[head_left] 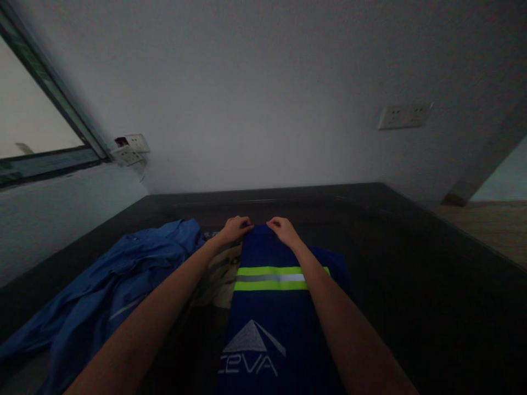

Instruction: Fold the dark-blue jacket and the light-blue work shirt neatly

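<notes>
A dark blue work garment (267, 307) with a yellow and silver reflective band and a printed "CEVA" logo lies partly folded in front of me. Its far edge is pinched at the left corner by my left hand (237, 227), fingers closed. My right hand (284, 229) pinches the same edge a little to the right. Part of the garment spreads out beyond my right forearm, which hides some of it. Between my left forearm and the garment shows a patch of pale, patterned material (222, 277).
A lighter blue garment (144, 269) lies crumpled on the dark surface (395, 285) to the left. Behind stands a grey wall (263, 109) with a socket plate (405, 116) on the right and more sockets (138, 144) by the window frame (53, 82).
</notes>
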`<action>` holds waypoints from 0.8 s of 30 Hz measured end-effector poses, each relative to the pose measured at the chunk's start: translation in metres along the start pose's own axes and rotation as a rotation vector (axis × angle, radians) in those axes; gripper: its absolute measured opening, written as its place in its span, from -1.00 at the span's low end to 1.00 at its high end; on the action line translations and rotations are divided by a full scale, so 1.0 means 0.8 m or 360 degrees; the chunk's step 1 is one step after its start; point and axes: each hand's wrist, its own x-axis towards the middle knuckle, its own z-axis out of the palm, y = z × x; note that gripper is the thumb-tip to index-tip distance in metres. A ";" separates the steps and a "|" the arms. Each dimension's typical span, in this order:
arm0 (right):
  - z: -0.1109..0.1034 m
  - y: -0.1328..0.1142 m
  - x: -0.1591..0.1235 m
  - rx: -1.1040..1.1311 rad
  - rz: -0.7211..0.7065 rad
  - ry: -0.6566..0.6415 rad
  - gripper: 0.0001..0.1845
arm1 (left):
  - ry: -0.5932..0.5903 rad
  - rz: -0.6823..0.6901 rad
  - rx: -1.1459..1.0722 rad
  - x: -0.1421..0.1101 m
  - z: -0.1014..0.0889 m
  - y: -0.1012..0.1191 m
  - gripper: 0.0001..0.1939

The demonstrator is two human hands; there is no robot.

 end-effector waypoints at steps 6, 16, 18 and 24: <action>0.001 0.002 -0.003 -0.0127 0.0077 -0.0008 -0.79 | 0.0011 -0.0007 0.0129 -0.001 0.006 -0.006 -0.86; 0.001 -0.004 -0.002 -0.0233 0.0173 -0.0019 -0.72 | -0.0160 -0.0064 0.0021 -0.002 -0.004 -0.008 -0.60; 0.003 -0.006 -0.001 -0.0241 0.0197 -0.0023 -0.70 | -0.0151 -0.0062 -0.0008 -0.003 -0.002 -0.007 -0.62; 0.006 -0.015 0.001 -0.0179 0.0195 0.0016 -0.72 | -0.0031 -0.0053 -0.0099 -0.001 0.002 -0.004 -0.67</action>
